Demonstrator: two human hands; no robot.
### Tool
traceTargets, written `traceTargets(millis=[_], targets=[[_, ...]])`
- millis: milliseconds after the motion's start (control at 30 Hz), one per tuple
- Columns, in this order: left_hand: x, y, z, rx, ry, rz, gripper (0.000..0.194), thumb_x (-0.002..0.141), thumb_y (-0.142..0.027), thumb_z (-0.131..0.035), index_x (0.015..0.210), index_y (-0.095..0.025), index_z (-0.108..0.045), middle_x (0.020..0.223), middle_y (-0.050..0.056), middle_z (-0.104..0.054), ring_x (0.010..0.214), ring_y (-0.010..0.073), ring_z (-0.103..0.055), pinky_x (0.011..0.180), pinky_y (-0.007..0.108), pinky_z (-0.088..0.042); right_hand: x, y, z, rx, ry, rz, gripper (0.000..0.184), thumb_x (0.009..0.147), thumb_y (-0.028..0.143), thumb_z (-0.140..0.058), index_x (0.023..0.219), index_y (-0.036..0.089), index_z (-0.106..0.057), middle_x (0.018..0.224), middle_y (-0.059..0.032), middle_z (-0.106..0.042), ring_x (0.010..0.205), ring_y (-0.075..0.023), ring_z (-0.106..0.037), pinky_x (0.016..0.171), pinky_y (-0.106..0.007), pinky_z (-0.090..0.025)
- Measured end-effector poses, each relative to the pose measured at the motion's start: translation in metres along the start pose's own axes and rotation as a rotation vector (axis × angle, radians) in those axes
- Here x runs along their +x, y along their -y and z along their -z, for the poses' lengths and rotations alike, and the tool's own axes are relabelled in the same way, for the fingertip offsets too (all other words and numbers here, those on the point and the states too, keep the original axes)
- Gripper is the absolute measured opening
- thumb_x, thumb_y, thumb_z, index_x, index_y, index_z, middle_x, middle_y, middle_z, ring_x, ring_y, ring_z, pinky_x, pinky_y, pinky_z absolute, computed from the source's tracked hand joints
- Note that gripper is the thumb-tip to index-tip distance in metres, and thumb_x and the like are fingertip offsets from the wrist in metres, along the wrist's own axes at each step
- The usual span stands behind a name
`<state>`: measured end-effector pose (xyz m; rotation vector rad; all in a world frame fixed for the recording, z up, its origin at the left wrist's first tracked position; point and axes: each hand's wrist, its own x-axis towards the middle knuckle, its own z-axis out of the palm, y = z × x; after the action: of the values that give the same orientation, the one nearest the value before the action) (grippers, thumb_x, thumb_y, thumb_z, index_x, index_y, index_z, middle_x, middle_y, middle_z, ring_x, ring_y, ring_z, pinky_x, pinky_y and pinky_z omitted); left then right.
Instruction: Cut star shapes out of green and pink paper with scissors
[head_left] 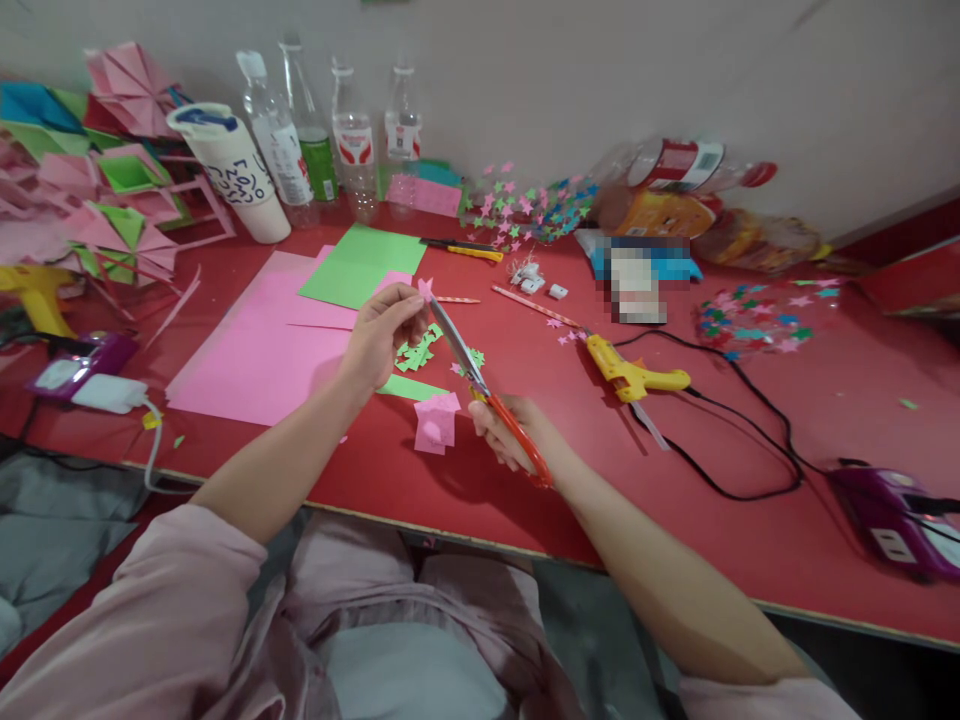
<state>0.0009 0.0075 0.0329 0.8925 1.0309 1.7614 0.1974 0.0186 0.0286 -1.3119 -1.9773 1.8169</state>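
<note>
Between the fingertips of my left hand (388, 325) is a small pink paper star (426, 290), held up over the table. My right hand (514, 430) grips orange-handled scissors (520, 440), whose blades point up and left with their tip close to the star. Beneath the hands lie a pile of green paper pieces (417, 350), a green paper strip (414, 388) and several small pink paper squares (436, 424). Left of my left hand, a large pink sheet (247, 350) is spread out, partly covered by a green sheet (364, 265).
A yellow glue gun (630, 370) lies right, its black cord curving to a purple power strip (892, 520). Several bottles (352, 145) and a white tumbler (232, 175) stand at the back. A yellow cutter knife (469, 250) lies behind the hands. Bagged paper stars (750, 320) sit far right.
</note>
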Motion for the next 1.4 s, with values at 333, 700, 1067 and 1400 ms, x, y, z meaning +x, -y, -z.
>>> traceTargets(millis=[333, 700, 1067, 1400], targets=[[0.0013, 0.0001, 0.0035, 0.102, -0.023, -0.089, 0.013, 0.073, -0.018, -0.056, 0.061, -0.017, -0.051, 0.048, -0.006, -0.05, 0.041, 0.0017, -0.043, 0.041, 0.015, -0.033, -0.0035, 0.0007, 0.0035, -0.058, 0.037, 0.036, 0.044, 0.075, 0.06, -0.054, 0.06, 0.019, -0.046, 0.033, 0.0103, -0.034, 0.026, -0.0057, -0.036, 0.033, -0.02, -0.035], [0.0, -0.0006, 0.002, 0.15, -0.024, -0.073, 0.013, 0.072, -0.018, -0.055, 0.06, -0.017, -0.051, 0.048, -0.006, -0.051, 0.041, 0.0016, -0.043, 0.041, 0.015, -0.034, -0.0029, -0.0012, 0.0048, -0.088, 0.042, 0.046, 0.041, 0.08, 0.056, -0.048, 0.062, 0.019, -0.047, 0.034, 0.0098, -0.034, 0.028, -0.0059, -0.037, 0.036, -0.021, -0.038], [0.0002, 0.0019, 0.003, 0.039, 0.006, -0.006, 0.012, 0.07, -0.019, -0.055, 0.061, -0.018, -0.049, 0.047, -0.007, -0.052, 0.04, 0.0018, -0.043, 0.041, 0.016, -0.033, -0.0035, -0.0019, 0.0062, -0.09, 0.072, 0.069, 0.041, 0.081, 0.056, -0.047, 0.064, 0.018, -0.048, 0.034, 0.0096, -0.035, 0.028, -0.0061, -0.038, 0.035, -0.02, -0.036], [0.0007, 0.0023, 0.0035, 0.065, 0.002, 0.001, 0.011, 0.07, -0.019, -0.055, 0.061, -0.018, -0.049, 0.048, -0.007, -0.051, 0.04, 0.0018, -0.043, 0.041, 0.016, -0.033, -0.0026, 0.0006, 0.001, -0.052, 0.021, -0.008, 0.044, 0.077, 0.058, -0.053, 0.058, 0.02, -0.044, 0.03, 0.009, -0.033, 0.023, -0.0056, -0.033, 0.027, -0.019, -0.03]])
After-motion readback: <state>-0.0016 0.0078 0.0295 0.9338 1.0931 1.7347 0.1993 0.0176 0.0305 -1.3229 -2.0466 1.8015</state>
